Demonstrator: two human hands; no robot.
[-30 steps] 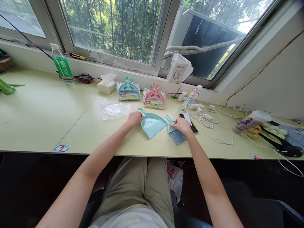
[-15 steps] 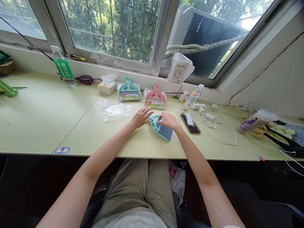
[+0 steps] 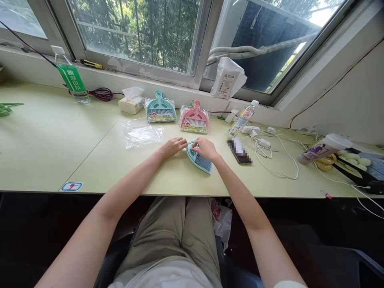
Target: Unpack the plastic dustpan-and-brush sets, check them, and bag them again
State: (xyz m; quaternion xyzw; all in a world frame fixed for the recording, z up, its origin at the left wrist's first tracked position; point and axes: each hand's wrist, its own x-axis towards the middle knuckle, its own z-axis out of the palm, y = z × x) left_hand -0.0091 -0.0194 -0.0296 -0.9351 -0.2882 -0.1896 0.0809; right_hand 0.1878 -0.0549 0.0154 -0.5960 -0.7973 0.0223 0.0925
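A small light-blue dustpan [image 3: 195,164] lies on the table in front of me, slanting down to the right. Its matching hand brush [image 3: 204,162] rests on it, grey-blue bristles toward the lower right. My left hand [image 3: 174,147] is at the upper left end of the pair, its fingers closed at the dustpan's handle, which they largely hide. My right hand [image 3: 205,149] reaches over from the right, thumb and fingers pinched on the brush near its handle.
Wrapped brush sets, one blue [image 3: 161,107] and one pink [image 3: 195,118], stand at the back. A clear plastic bag [image 3: 142,134] lies left of my hands. A phone [image 3: 240,151], a bottle [image 3: 243,119] and white cables [image 3: 264,144] are to the right.
The brush has moved left from beside the dustpan onto it, carried by my right hand. My left hand came off the handle, fingers spread, then closed in at it again. The view shifted slightly.
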